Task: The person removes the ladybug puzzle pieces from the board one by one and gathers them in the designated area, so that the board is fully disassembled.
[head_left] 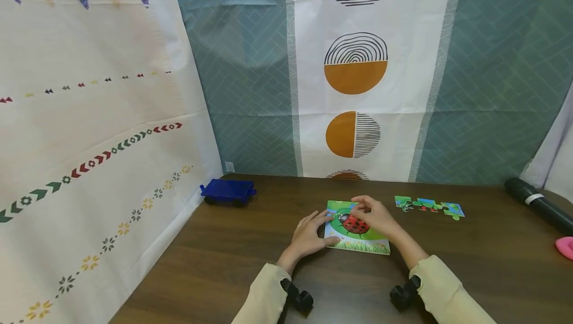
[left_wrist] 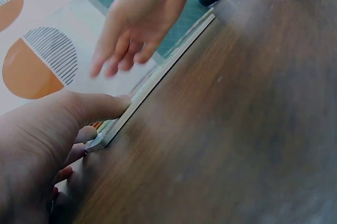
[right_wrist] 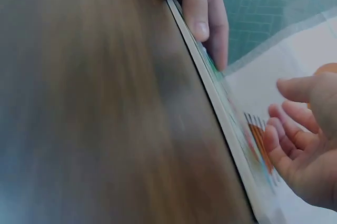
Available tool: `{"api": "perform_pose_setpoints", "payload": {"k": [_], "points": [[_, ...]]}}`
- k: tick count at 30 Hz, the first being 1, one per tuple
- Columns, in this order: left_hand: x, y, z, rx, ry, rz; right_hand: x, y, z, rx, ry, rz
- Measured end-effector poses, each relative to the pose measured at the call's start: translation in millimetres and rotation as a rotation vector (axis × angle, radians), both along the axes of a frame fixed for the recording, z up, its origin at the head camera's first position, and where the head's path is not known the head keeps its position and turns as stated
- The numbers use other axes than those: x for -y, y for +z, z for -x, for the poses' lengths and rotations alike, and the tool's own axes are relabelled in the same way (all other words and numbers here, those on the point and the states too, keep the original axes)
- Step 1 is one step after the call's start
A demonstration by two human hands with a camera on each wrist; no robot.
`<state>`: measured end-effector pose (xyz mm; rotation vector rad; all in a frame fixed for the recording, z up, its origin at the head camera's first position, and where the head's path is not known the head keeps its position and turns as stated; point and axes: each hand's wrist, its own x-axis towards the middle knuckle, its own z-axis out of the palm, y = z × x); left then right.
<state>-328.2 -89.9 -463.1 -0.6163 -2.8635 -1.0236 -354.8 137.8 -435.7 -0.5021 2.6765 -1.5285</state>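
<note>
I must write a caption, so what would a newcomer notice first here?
Likely the rectangular green board with a red ladybug picture, on the brown wooden table, the left hand at its left edge. Next, the brownish-orange, partly striped circles on the teal-and-white cloth behind; then the blue wheeled cart at the table's back left.

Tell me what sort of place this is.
Probably an indoor tabletop play corner, screened off with cloth: a wood-grain table against a patterned curtain, with a ladybug puzzle and a blue wheeled toy on it.
</note>
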Motion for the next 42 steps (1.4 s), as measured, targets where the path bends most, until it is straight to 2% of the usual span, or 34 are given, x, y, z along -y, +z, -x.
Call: {"api": "perform_pose_setpoints", "payload": {"k": [4,9,14,22,26,33,38,42], "points": [[-3.7,-2.3,-1.9,0.019,-0.01,-0.012,5.1,-12.2,2.1,0.027,-0.007,-0.058],[-4.0,-2.0,-3.7,0.024,-0.014,-0.036,3.5,-17.9,2.3,0.051,0.015,-0.044],[-4.8,0.1,0.2,-0.001,-0.01,-0.043,1.4,-15.1,5.6,0.008,0.085,-0.032],[-2.4,2.7,2.1,-0.015,0.018,-0.077,7.0,-12.4,7.1,-0.086,0.184,-0.17],[0.0,2.5,2.6,-0.028,0.013,-0.098,12.0,-10.4,4.7,-0.088,0.203,-0.199],[-0.2,0.7,4.4,-0.024,0.017,-0.098,15.9,-9.3,1.2,-0.046,0.184,-0.202],[-1.9,-1.1,5.4,-0.006,0.026,-0.132,17.9,-8.1,-0.9,-0.02,0.179,-0.192],[-3.9,-1.1,7.0,0.009,0.047,-0.154,17.7,-8.2,0.2,0.013,0.175,-0.141]]}}
